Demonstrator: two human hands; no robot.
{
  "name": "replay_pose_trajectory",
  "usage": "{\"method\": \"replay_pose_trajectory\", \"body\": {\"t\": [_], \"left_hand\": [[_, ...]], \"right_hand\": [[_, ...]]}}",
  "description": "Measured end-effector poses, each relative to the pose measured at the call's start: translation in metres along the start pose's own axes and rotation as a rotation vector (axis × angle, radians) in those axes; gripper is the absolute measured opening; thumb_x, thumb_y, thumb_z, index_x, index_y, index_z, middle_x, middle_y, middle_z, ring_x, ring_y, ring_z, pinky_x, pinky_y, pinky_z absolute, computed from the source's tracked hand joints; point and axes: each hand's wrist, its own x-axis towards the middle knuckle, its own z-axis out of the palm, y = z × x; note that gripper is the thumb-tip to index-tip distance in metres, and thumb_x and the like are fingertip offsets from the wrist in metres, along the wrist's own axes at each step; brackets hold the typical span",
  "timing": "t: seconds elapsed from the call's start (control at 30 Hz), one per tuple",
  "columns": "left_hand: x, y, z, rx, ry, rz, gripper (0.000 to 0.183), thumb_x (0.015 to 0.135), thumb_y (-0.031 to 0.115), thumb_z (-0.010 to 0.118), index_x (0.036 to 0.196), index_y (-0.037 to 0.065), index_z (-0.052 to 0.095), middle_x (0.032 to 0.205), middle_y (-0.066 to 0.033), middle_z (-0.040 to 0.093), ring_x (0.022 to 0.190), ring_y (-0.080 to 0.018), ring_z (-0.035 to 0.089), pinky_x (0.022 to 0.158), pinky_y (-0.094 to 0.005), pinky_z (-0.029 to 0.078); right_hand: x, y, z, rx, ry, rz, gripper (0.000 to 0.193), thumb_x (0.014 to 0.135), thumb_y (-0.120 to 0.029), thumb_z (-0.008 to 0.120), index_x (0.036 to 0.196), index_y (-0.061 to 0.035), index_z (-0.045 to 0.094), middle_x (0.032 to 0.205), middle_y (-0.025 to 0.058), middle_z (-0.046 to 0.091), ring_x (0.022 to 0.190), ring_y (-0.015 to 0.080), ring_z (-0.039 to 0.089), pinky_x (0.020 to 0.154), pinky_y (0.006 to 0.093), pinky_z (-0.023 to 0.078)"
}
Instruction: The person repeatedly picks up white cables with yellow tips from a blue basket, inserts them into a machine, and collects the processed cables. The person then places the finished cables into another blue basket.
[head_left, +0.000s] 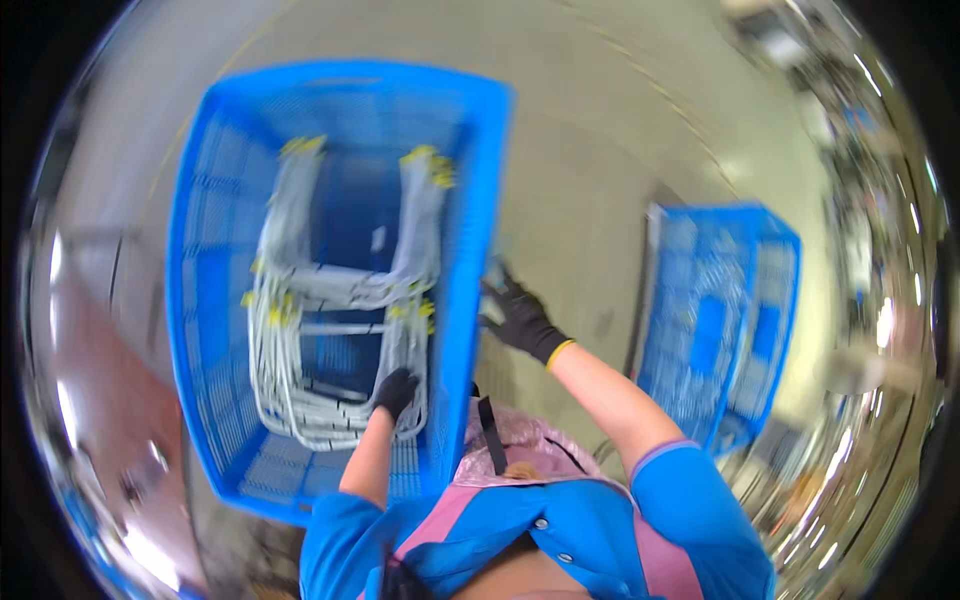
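Observation:
A big blue mesh-walled plastic crate (pixel 498 160) stands in front of me on the left. Two stacks of white U-shaped tubes with yellow ends lie inside: a far stack (pixel 290 215) and a near stack (pixel 265 370). My left hand (pixel 397 392), in a black glove, reaches into the crate. Its fingers look closed at the right side of the near stack, though blur hides the exact grip. Just outside the crate's right wall is my right hand (pixel 522 318), in a black glove with a yellow cuff. Its fingers are spread, and I see nothing held in them.
A second blue crate (pixel 765 330) stands on the floor to the right, with clear plastic-like material (pixel 715 290) inside. A pink bag or apron with a black strap (pixel 490 435) is at my waist. Blurred shelves or equipment (pixel 860 200) line the far right.

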Motion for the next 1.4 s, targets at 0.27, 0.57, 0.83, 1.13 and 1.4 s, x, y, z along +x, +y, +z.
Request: {"method": "replay_pose_trajectory", "body": {"t": [0.27, 0.57, 0.83, 1.13, 1.4], "left_hand": [[-0.006, 0.053, -0.095, -0.018, 0.146, 0.243, 0.028, 0.086, 0.02, 0.058, 0.103, 0.0, 0.062, 0.098, -0.0152, 0.065, 0.087, -0.0255, 0.061, 0.081, -0.0352, 0.047], [-0.018, 0.321, 0.051, 0.19, -0.064, 0.919, 0.022, 0.086, 0.018, 0.057, 0.097, 0.0, 0.064, 0.108, -0.0159, 0.062, 0.103, -0.0298, 0.057, 0.09, -0.0356, 0.044], [-0.149, 0.461, 0.306, 0.441, -0.731, 0.765, 0.031, 0.084, 0.018, 0.062, 0.11, 0.001, 0.059, 0.105, -0.0141, 0.063, 0.096, -0.026, 0.06, 0.083, -0.0328, 0.047], [-0.122, 0.574, 0.449, 0.838, -0.94, 1.094, 0.028, 0.086, 0.021, 0.057, 0.105, 0.0, 0.059, 0.102, -0.0166, 0.063, 0.093, -0.0313, 0.06, 0.081, -0.0358, 0.048], [-0.012, 0.702, 0.607, 0.644, -0.89, 1.074, 0.028, 0.085, 0.019, 0.058, 0.107, 0.001, 0.059, 0.096, -0.0171, 0.064, 0.087, -0.0315, 0.062, 0.075, -0.0375, 0.049]], "right_hand": [[-0.258, 0.068, 0.009, 0.211, 0.031, 0.339, 0.038, 0.079, -0.04, 0.054, 0.097, -0.0075, 0.059, 0.095, 0.0163, 0.058, 0.093, 0.0337, 0.058, 0.079, 0.0453, 0.047], [-0.57, 0.119, 0.124, 0.462, 0.429, 0.79, 0.036, 0.082, -0.041, 0.054, 0.097, -0.0087, 0.061, 0.092, 0.0179, 0.063, 0.089, 0.0352, 0.06, 0.077, 0.0451, 0.048], [-0.733, 0.102, 0.207, 0.975, 0.653, 1.284, 0.034, 0.083, -0.033, 0.057, 0.093, -0.0008, 0.064, 0.075, 0.0177, 0.064, 0.069, 0.0283, 0.063, 0.064, 0.0364, 0.047], [-0.756, 0.221, 0.182, 1.037, 0.885, 1.368, 0.044, 0.082, -0.034, 0.061, 0.109, 0.0012, 0.059, 0.104, 0.0223, 0.063, 0.097, 0.0338, 0.061, 0.084, 0.0385, 0.047], [-0.776, 0.406, 0.14, 0.966, 0.69, 1.822, 0.071, 0.085, -0.043, 0.054, 0.133, 0.0051, 0.034, 0.12, 0.03, 0.052, 0.11, 0.0402, 0.053, 0.091, 0.044, 0.042]]}}
